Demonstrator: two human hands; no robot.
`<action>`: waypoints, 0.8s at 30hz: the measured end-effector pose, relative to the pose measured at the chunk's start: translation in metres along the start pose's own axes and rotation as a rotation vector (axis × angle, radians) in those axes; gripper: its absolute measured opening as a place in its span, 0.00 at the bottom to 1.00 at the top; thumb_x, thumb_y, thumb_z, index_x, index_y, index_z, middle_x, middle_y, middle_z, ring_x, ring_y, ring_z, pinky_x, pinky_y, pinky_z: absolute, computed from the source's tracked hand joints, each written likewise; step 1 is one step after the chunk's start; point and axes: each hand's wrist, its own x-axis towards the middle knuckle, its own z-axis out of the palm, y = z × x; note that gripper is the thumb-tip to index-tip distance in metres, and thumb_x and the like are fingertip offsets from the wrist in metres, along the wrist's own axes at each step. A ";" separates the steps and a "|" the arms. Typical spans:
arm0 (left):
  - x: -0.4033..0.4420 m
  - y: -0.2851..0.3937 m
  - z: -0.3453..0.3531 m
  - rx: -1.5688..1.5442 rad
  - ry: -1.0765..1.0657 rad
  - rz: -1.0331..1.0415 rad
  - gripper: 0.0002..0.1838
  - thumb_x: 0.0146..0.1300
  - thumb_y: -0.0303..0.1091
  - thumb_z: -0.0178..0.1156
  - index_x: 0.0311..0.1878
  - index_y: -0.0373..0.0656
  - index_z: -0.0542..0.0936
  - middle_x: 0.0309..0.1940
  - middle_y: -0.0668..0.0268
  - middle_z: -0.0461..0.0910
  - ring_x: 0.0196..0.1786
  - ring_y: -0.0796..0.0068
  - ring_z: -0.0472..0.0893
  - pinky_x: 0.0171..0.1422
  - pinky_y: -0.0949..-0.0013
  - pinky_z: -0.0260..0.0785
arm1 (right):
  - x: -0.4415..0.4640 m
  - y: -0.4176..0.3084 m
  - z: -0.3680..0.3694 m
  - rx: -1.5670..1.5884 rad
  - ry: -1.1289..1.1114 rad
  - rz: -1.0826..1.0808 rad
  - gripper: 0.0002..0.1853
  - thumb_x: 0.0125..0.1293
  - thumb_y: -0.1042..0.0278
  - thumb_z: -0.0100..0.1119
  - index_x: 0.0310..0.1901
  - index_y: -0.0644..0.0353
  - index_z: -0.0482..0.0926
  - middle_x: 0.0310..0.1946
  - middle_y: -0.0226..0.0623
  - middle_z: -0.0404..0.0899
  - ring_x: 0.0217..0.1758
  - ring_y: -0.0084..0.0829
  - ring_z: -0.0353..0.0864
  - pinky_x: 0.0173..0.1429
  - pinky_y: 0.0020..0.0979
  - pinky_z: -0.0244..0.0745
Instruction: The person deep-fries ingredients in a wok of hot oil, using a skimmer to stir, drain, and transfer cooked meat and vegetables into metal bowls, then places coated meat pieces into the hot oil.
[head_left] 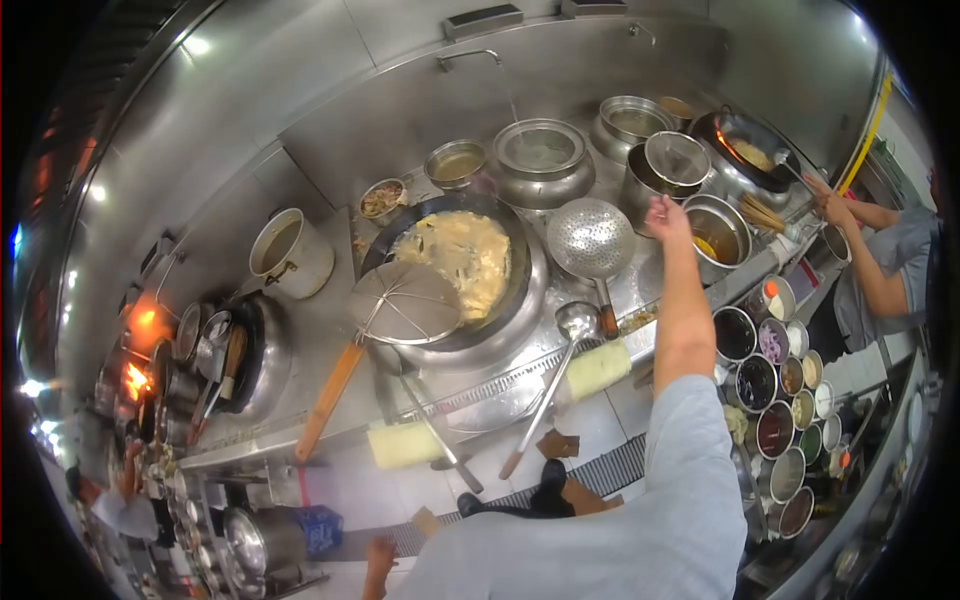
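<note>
The person's right hand (664, 217) reaches to the deep pot (637, 203) on the stove, where a mesh strainer (678, 158) lies over the mouth; whether the fingers pinch anything cannot be told. The left hand (380, 557) hangs low, its grip unclear.

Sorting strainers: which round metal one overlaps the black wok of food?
The grey mesh strainer with the long wooden handle; the silver perforated strainer and other mesh strainer sit farther right.

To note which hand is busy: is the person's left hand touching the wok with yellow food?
No, the left hand hangs low near the picture's bottom edge, well apart from the wok.
</note>
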 end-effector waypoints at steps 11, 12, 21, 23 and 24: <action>0.078 -0.071 -0.151 -1.275 0.011 0.274 0.20 0.66 0.54 0.49 0.57 0.58 0.70 0.56 0.65 0.70 0.57 0.65 0.69 0.57 0.61 0.65 | -0.191 -0.048 -0.028 -2.048 0.436 -1.118 0.36 0.62 0.77 0.44 0.73 0.48 0.47 0.32 0.48 0.76 0.32 0.46 0.81 0.33 0.43 0.76; 0.039 0.024 -0.133 -1.382 0.535 0.044 0.31 0.67 0.53 0.48 0.71 0.55 0.58 0.68 0.59 0.60 0.67 0.56 0.63 0.69 0.57 0.56 | -0.209 -0.036 -0.033 -2.130 0.468 -1.056 0.36 0.62 0.78 0.44 0.72 0.49 0.49 0.36 0.52 0.75 0.36 0.51 0.80 0.38 0.46 0.75; 0.064 0.156 -0.201 -0.357 0.627 0.503 0.23 0.66 0.52 0.52 0.58 0.49 0.74 0.45 0.67 0.78 0.43 0.76 0.76 0.40 0.71 0.69 | -0.250 0.041 -0.048 -1.989 0.064 -1.099 0.32 0.64 0.78 0.46 0.71 0.55 0.54 0.33 0.50 0.75 0.39 0.49 0.78 0.46 0.44 0.72; 0.045 0.195 -0.207 -0.349 0.442 0.384 0.24 0.66 0.53 0.51 0.59 0.48 0.73 0.45 0.66 0.78 0.42 0.74 0.77 0.40 0.70 0.71 | -0.309 0.079 0.027 -1.724 0.171 -0.459 0.26 0.67 0.71 0.48 0.67 0.53 0.59 0.27 0.39 0.73 0.31 0.32 0.76 0.32 0.33 0.72; 0.042 0.204 -0.207 -0.339 0.257 0.259 0.26 0.67 0.54 0.51 0.60 0.48 0.72 0.46 0.64 0.78 0.40 0.73 0.79 0.40 0.69 0.72 | -0.290 0.091 0.010 -1.513 0.007 -0.393 0.23 0.68 0.69 0.48 0.65 0.52 0.61 0.25 0.33 0.70 0.25 0.26 0.71 0.25 0.28 0.67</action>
